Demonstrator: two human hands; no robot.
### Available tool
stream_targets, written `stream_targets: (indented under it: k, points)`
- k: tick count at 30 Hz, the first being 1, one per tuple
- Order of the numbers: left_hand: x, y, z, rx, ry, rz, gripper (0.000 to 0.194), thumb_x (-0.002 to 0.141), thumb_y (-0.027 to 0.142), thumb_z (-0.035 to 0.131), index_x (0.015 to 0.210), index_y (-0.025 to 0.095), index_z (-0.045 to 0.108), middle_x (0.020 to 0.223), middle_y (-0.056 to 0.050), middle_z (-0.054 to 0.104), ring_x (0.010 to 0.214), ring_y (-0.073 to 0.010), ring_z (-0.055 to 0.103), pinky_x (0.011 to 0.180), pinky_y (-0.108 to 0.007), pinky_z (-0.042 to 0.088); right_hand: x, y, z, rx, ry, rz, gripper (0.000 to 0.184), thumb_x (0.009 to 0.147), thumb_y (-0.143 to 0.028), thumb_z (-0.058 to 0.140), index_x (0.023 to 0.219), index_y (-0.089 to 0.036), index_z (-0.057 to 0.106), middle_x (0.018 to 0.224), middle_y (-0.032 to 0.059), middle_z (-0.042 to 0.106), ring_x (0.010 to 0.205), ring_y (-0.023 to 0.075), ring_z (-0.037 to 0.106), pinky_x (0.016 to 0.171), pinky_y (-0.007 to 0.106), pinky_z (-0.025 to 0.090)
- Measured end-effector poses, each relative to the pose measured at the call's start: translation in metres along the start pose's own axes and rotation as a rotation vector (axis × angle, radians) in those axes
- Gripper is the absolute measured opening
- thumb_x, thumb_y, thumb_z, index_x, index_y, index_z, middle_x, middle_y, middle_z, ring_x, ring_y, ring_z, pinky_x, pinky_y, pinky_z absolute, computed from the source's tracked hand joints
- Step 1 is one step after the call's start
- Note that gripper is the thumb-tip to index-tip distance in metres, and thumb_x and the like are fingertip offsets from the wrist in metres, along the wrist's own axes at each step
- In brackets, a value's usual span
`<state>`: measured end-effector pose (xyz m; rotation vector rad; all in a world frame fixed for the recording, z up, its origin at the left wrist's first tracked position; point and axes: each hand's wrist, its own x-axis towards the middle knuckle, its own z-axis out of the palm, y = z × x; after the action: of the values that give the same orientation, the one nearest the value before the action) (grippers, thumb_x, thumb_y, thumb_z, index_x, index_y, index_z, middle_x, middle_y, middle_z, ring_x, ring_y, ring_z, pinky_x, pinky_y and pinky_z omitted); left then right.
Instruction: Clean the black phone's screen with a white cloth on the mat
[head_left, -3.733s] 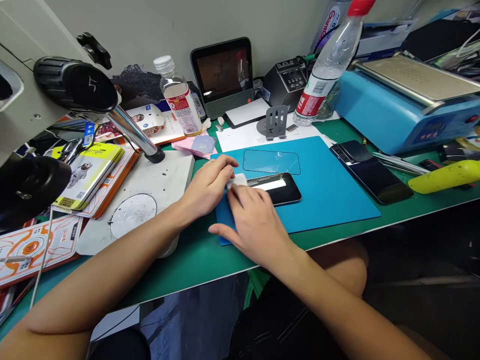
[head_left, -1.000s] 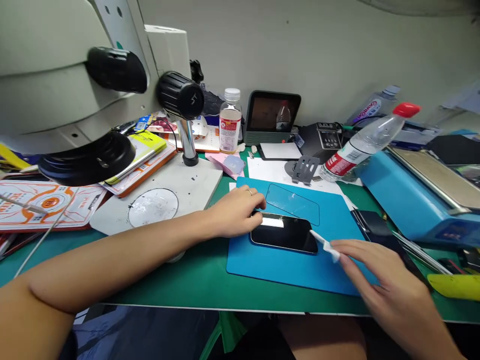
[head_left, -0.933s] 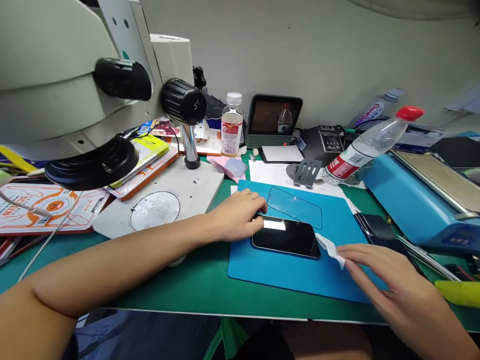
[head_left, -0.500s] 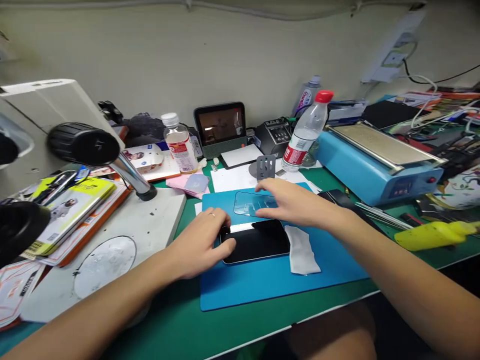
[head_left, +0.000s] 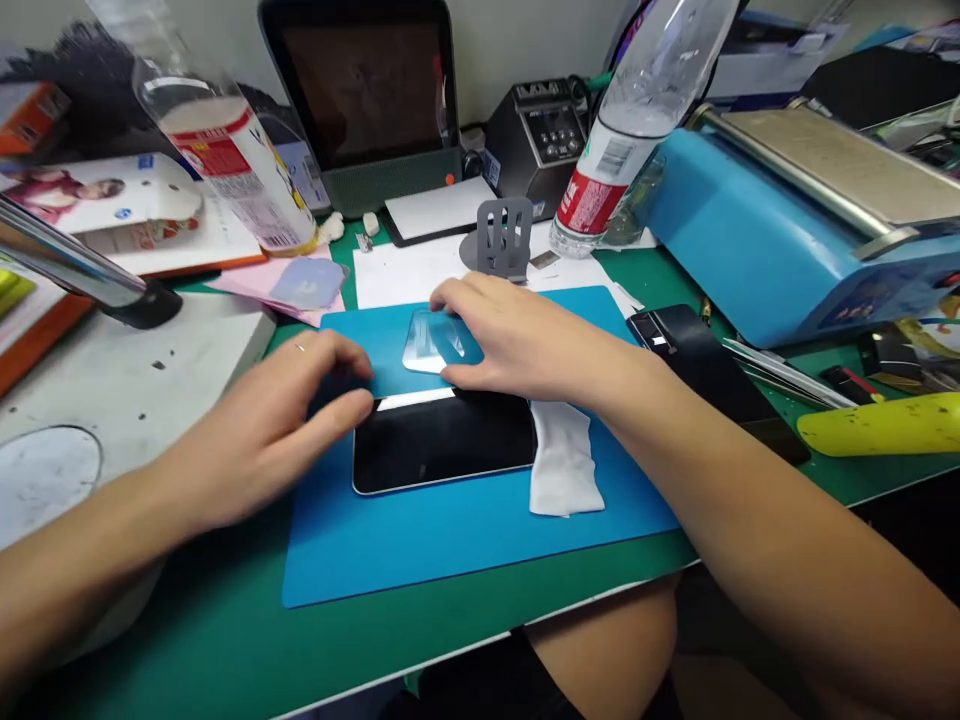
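A black phone (head_left: 442, 440) lies screen up on a blue mat (head_left: 465, 540). My left hand (head_left: 277, 420) curls over the phone's left end, thumb against its near corner. My right hand (head_left: 517, 335) reaches over the phone, and its fingers grip a clear screen protector (head_left: 429, 345) just behind it; the protector's left part shows beside the fingers. A crumpled white wipe (head_left: 562, 465) rests on the mat against the phone's right end, touched by neither hand.
A second dark phone (head_left: 697, 350) lies right of the mat, beside a blue machine (head_left: 765, 240) and a yellow tool (head_left: 877, 425). Behind stand two bottles (head_left: 225, 150) (head_left: 622, 130), a small screen (head_left: 367, 90), a grey stand (head_left: 504, 240). White microscope base (head_left: 112, 370) at left.
My right hand let go of the white wipe, left it beside the phone, and moved back onto the screen protector. The left hand stayed at the phone's left end. The camera moved closer.
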<state>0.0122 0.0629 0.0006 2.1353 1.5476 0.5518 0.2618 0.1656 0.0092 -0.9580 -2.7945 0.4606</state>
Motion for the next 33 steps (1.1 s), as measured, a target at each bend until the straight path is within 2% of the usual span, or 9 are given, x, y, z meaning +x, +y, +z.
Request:
stream_targets:
  k: [3,6,10,14,17,21,23,28,33]
  points:
    - [0.003,0.000,0.000,0.046,0.099,-0.033,0.029,0.100,0.049,0.048,0.109,0.024,0.059,0.108,-0.005,0.066,0.101,-0.0269,0.060,0.089,-0.043,0.047,-0.002,-0.002,0.000,-0.074,0.091,-0.077,0.054,0.085,-0.024,0.070,0.136,-0.016,0.053,0.130,0.0157,0.060,0.101,0.0305,0.066,0.081,0.046,0.056]
    - [0.003,0.005,-0.005,0.111,0.204,-0.024,0.029,0.098,0.049,0.050,0.109,0.023,0.060,0.106,-0.006,0.066,0.098,-0.0259,0.061,0.088,-0.043,0.049,-0.003,-0.001,-0.004,-0.079,0.263,-0.231,0.060,0.086,-0.022,0.068,0.143,-0.021,0.052,0.142,0.0136,0.058,0.119,0.0344,0.064,0.092,0.051,0.057]
    - [-0.002,0.026,-0.013,0.159,0.227,0.017,0.051,0.096,0.058,0.055,0.130,0.020,0.055,0.128,-0.011,0.064,0.111,-0.0284,0.060,0.098,-0.046,0.048,-0.006,-0.002,-0.012,-0.041,0.427,-0.406,0.064,0.088,-0.031,0.068,0.149,-0.024,0.051,0.151,0.0097,0.058,0.134,0.0358,0.058,0.109,0.056,0.050]
    - [0.001,0.046,-0.006,0.048,0.269,0.139,0.071,0.088,0.065,0.064,0.141,0.021,0.049,0.135,-0.012,0.061,0.116,-0.0277,0.059,0.100,-0.044,0.048,-0.012,-0.010,-0.017,0.166,0.509,-0.429,0.068,0.084,-0.031,0.069,0.150,-0.029,0.052,0.144,0.0041,0.065,0.120,0.0280,0.068,0.106,0.047,0.056]
    - [0.008,0.046,0.008,0.014,0.387,0.222,0.070,0.085,0.071,0.065,0.132,0.020,0.054,0.123,-0.011,0.064,0.106,-0.0259,0.060,0.095,-0.044,0.048,-0.014,-0.013,-0.016,0.391,0.571,-0.384,0.078,0.079,-0.028,0.070,0.154,-0.028,0.048,0.135,0.0043,0.068,0.108,0.0247,0.072,0.100,0.045,0.060]
    - [0.011,0.041,0.024,0.050,0.524,0.349,0.058,0.083,0.077,0.061,0.102,0.022,0.056,0.088,-0.005,0.061,0.084,-0.0229,0.055,0.080,-0.041,0.047,-0.014,-0.015,-0.013,0.601,0.570,-0.358,0.072,0.077,-0.024,0.071,0.147,-0.029,0.056,0.129,0.0037,0.068,0.115,0.0269,0.069,0.101,0.047,0.061]
    - [0.008,0.042,0.027,0.082,0.517,0.342,0.061,0.080,0.080,0.061,0.102,0.023,0.053,0.093,-0.006,0.062,0.089,-0.0245,0.056,0.084,-0.042,0.047,-0.014,-0.017,-0.012,0.717,0.524,-0.352,0.066,0.079,-0.024,0.070,0.144,-0.031,0.058,0.129,0.0032,0.067,0.119,0.0270,0.067,0.104,0.048,0.058]
    - [-0.004,0.046,0.024,0.052,0.441,0.198,0.076,0.079,0.084,0.059,0.120,0.020,0.053,0.119,-0.012,0.063,0.110,-0.0302,0.056,0.099,-0.046,0.044,-0.012,-0.019,-0.011,0.950,0.442,-0.263,0.062,0.078,-0.039,0.075,0.136,-0.032,0.054,0.121,0.0029,0.070,0.112,0.0280,0.070,0.103,0.051,0.058]
    - [-0.008,0.046,0.023,0.019,0.400,0.185,0.079,0.081,0.078,0.063,0.131,0.017,0.057,0.115,-0.011,0.070,0.106,-0.0292,0.059,0.098,-0.046,0.046,-0.009,-0.017,-0.011,1.003,0.499,-0.238,0.059,0.074,-0.043,0.078,0.126,-0.032,0.052,0.112,0.0022,0.071,0.107,0.0284,0.072,0.100,0.052,0.057]
